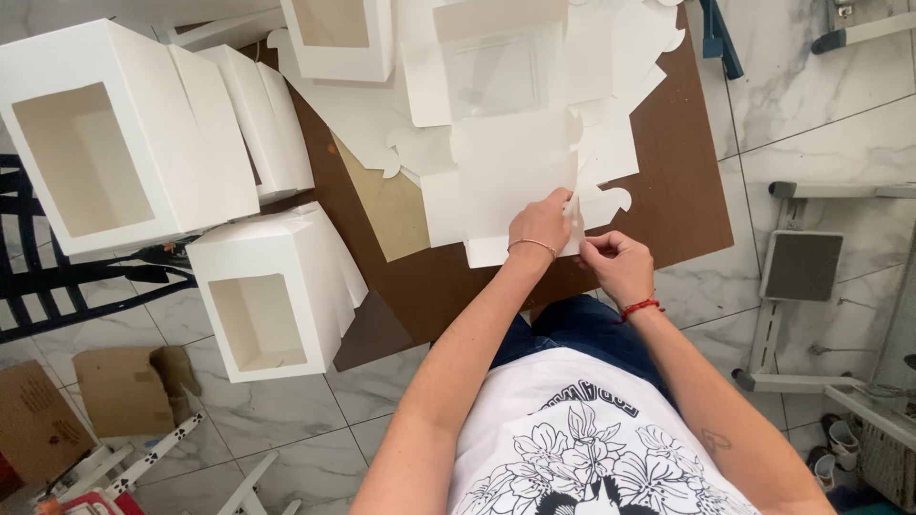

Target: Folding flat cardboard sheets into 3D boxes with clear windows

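A flat white die-cut cardboard box blank (506, 181) with a clear window panel lies on the brown table (677, 191). My left hand (541, 224) presses on the blank's near right edge, fingers pinching at a thin strip there. My right hand (618, 265), wearing a red thread bracelet, pinches the same strip just off the blank's corner. What exactly the strip is cannot be made out.
Three assembled white window boxes stand at the left: a large one (114, 133), one (272, 291) at the table's near corner, another (339, 38) at the back. Brown cardboard pieces (124, 386) lie on the marble floor. A dark chair (38, 277) is left, a metal frame (801, 277) right.
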